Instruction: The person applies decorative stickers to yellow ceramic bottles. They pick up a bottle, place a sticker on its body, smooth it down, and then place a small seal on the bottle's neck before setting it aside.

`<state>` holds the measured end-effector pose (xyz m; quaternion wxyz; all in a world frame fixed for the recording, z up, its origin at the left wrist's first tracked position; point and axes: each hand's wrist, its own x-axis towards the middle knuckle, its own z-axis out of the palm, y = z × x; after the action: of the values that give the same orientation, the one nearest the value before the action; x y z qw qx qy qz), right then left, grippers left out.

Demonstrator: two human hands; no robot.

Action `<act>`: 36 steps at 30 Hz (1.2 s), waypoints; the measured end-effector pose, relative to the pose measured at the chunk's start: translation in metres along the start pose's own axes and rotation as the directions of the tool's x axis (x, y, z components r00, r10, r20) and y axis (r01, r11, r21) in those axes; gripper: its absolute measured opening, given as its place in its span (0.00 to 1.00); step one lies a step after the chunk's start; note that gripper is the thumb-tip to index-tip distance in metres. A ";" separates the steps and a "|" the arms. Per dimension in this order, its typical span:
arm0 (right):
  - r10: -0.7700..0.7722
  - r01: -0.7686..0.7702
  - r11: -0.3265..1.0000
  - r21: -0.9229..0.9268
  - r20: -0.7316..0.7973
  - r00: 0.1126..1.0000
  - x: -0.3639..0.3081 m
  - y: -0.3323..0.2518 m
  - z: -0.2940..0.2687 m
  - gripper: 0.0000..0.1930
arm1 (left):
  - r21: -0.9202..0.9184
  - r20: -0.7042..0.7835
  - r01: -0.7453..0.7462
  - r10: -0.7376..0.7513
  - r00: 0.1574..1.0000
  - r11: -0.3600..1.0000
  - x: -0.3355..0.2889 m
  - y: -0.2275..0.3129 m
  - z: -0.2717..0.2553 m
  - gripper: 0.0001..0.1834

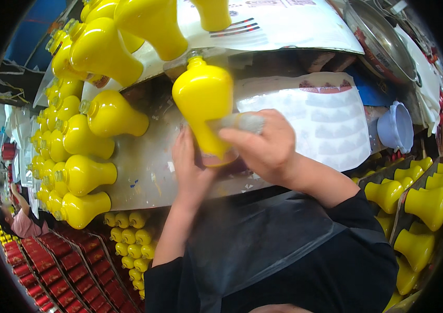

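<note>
A glossy yellow bottle with a clear glass neck stands in front of me, wide at the shoulder and narrow toward its base. A reddish decorated band shows around its foot. My left hand grips the foot from the left, its fingers lying along the side and its thumb partly hidden. In my right hand is a grey pad, blurred at the end, pressed against the right side of the bottle's lower body. I cannot make out the pad's material.
A white decal sheet lies right of the bottle on the grey table. Several yellow bottles crowd the left; more stand on racks at right. A lavender bucket and metal basin are right. A person is far left.
</note>
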<state>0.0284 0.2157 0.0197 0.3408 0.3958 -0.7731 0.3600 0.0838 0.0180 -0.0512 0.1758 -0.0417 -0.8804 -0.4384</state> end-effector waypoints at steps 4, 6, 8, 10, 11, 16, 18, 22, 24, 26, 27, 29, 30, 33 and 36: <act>-0.040 0.022 0.990 0.139 0.127 0.991 -0.006 -0.003 -0.006 0.12 | -0.143 0.171 0.203 -0.178 0.969 0.969 0.006 -0.005 0.000 0.39; 0.210 -0.235 0.958 0.164 0.157 0.965 -0.012 0.000 -0.017 0.12 | -0.095 0.083 0.077 -0.069 0.994 0.993 0.001 -0.001 -0.005 0.39; 0.607 -0.638 0.625 0.450 0.233 0.760 -0.017 0.010 -0.027 0.12 | -0.095 -0.034 0.079 -0.083 0.996 0.992 -0.005 0.005 -0.006 0.40; 0.754 -0.800 0.363 0.478 0.353 0.554 -0.028 0.027 -0.044 0.10 | -0.220 -0.062 0.040 -0.055 0.997 0.975 -0.003 0.006 -0.003 0.46; 0.766 -0.845 0.277 0.457 0.426 0.481 -0.034 0.035 -0.052 0.08 | -0.299 -0.077 0.039 -0.065 0.995 0.953 -0.003 0.007 -0.001 0.47; 0.912 -0.953 0.115 0.281 0.351 0.213 -0.071 0.075 -0.111 0.12 | -0.163 0.106 0.046 -0.028 0.994 0.986 0.002 0.003 -0.003 0.53; 0.919 -0.918 0.393 0.052 -0.048 0.391 -0.079 0.094 -0.147 0.13 | -0.109 0.116 0.051 -0.039 0.992 0.993 0.001 0.003 -0.005 0.52; 0.640 -0.733 0.003 -0.680 -0.562 0.524 -0.094 0.117 -0.245 0.15 | -0.153 0.118 0.081 -0.063 0.991 0.985 0.002 0.004 -0.006 0.53; 0.653 -0.670 -0.195 -0.716 -0.604 0.456 -0.102 0.133 -0.282 0.17 | -0.111 0.105 0.053 -0.041 0.994 0.992 0.003 0.004 -0.004 0.54; 0.804 -0.597 -0.262 -0.758 -0.514 0.300 -0.108 0.153 -0.307 0.27 | -0.111 0.105 0.056 -0.044 0.993 0.992 0.003 0.004 -0.003 0.54; 0.865 -0.574 -0.310 -0.758 -0.476 0.162 -0.111 0.162 -0.316 0.29 | -0.109 0.106 0.061 -0.049 0.993 0.992 0.003 0.004 -0.003 0.54; 0.890 -0.567 -0.266 -0.779 -0.424 0.167 -0.118 0.176 -0.327 0.35 | -0.099 0.101 0.058 -0.048 0.994 0.993 0.002 0.004 -0.003 0.54; 0.885 -0.562 -0.249 -0.789 -0.421 0.200 -0.119 0.181 -0.330 0.35 | -0.092 0.100 0.051 -0.041 0.994 0.995 0.002 0.004 -0.004 0.54; 0.883 -0.553 -0.279 -0.785 -0.436 0.173 -0.115 0.183 -0.331 0.32 | -0.075 0.095 0.031 -0.024 0.995 0.997 0.002 0.005 -0.005 0.55; 0.784 -0.590 -0.225 -0.775 -0.503 0.363 -0.092 0.170 -0.317 0.27 | -0.071 0.101 0.040 -0.032 0.994 0.997 0.002 0.006 -0.005 0.55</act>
<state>0.0012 0.5836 0.0574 0.1583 -0.3425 -0.9249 -0.0476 0.0849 0.0179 -0.0432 0.1223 -0.0540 -0.8722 -0.4705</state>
